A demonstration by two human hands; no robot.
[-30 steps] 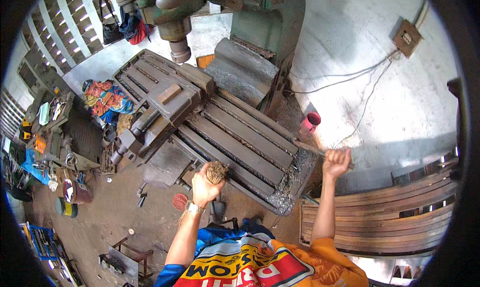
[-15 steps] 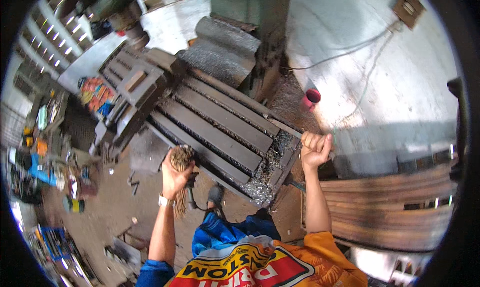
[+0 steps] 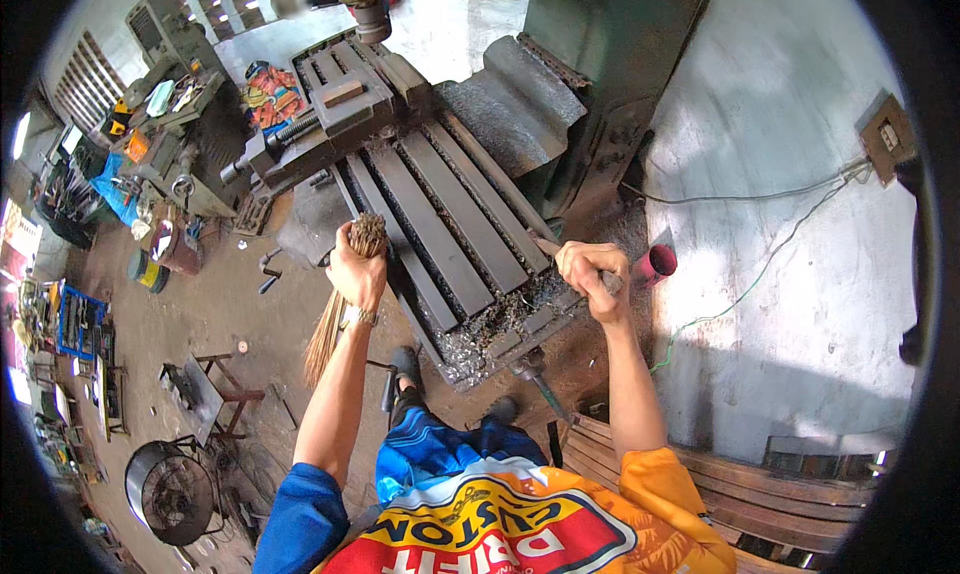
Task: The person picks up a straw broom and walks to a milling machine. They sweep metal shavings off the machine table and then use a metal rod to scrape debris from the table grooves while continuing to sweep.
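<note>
Between the two hands lay the milling machine table [image 3: 440,224], long, grey, slotted, with metal chips [image 3: 490,329] heaped at its near end. The left hand [image 3: 357,272] was clenched round a stick broom [image 3: 340,304], bristles hanging below the fist. The right hand [image 3: 592,274] gripped a wooden-handled tool [image 3: 548,246], its working end hidden.

Jersey [image 3: 500,524]: short-sleeved, yellow-orange with blue shoulder panel, red-and-white lettering across chest. Blue patterned shorts [image 3: 440,449]. Metal wristwatch [image 3: 362,317] on left wrist. Dark shoes [image 3: 405,359].
</note>
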